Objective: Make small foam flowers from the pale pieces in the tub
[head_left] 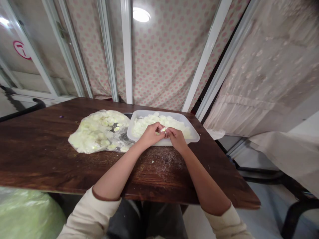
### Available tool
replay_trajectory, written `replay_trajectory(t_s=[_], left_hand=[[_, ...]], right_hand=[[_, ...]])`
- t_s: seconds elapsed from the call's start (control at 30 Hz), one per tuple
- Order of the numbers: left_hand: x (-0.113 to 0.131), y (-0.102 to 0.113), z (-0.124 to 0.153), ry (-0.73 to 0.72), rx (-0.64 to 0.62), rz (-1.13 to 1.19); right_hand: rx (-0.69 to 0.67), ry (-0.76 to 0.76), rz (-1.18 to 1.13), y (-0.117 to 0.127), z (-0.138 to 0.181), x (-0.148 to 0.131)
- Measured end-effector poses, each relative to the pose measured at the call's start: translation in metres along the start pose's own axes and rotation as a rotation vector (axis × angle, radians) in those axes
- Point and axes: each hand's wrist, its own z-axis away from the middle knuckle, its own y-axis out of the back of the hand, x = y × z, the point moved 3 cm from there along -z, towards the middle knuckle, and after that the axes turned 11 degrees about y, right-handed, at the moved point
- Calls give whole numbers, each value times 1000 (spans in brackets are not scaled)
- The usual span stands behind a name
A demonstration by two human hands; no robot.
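Over the front part of a translucent white plastic tub [193, 132], both of my hands come together. My left hand [152, 133] and my right hand [177, 138] pinch a small white and pale-yellow piece [163, 129], perhaps a flower or floret, between their fingertips. Its exact kind is too small to make out. A heap of loose white pieces [158, 120] fills much of the tub, partly hidden behind my hands. To the left of the tub, a clear plastic bag [97, 132] lies spread out with many pale yellow-green pieces in it.
The dark wooden table [45, 152] carries scattered crumbs near its front. A large pale-green plastic bag [30, 215] stands below the table at lower left. Behind are window frames and a dotted curtain [159, 66]. A black chair frame [291, 212] is at right.
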Motion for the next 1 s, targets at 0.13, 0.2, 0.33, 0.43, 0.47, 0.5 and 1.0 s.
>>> replay_trajectory(t_s=[0.13,0.2,0.33,0.43,0.47,0.5,1.0], left_hand=[[-3,-2,0,8,7,-33],[-7,0,-2,26,28,-29],[-24,13,-12,186,213,243],[-29,17,-16,238,135,342],[-29,17,-15,237,84,310],[-27,16,-14,230,36,263],[-8,8,-1,78,-201,-2]], right_hand=[[3,-8,88,-1,1,-5],[7,-9,121,0,2,-8],[39,33,53,-1,5,-12],[102,20,-8,-1,6,-12],[105,9,-19,-2,6,-12],[100,-1,-31,-3,6,-12],[66,152,186,-8,5,-16]])
